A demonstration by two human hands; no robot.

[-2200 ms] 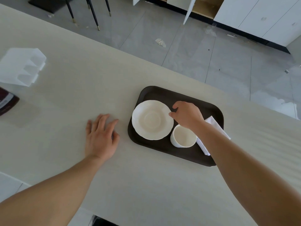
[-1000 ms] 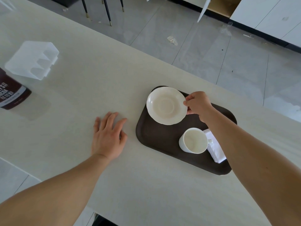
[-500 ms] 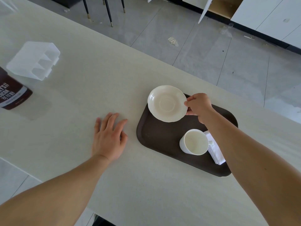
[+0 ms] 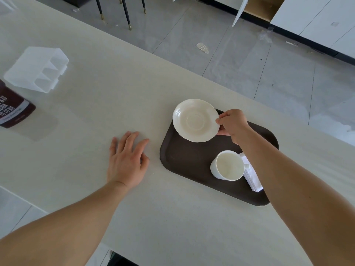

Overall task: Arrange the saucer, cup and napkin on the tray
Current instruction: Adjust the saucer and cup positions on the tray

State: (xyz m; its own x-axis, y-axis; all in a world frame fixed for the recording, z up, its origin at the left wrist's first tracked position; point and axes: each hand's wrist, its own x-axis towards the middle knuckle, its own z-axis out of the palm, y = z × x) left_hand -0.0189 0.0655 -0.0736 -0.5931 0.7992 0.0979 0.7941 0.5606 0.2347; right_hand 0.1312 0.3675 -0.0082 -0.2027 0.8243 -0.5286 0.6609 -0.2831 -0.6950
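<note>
floor (image 4: 240, 60): grey tiles | cabinets (image 4: 315, 20): white, one door open | chair legs (image 4: 125, 12): black

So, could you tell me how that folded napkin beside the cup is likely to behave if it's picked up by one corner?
The napkin looks like thin white layers folded into a stack, so it would probably droop and fan open rather than stay flat. It seems light, likely easy to lift. It lies close against the cup on the tray, so tugging it might nudge the cup.

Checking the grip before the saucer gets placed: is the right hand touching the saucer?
Touching. The head view shows the right hand pinching the saucer at its right rim, thumb on top, fingers underneath.
</note>
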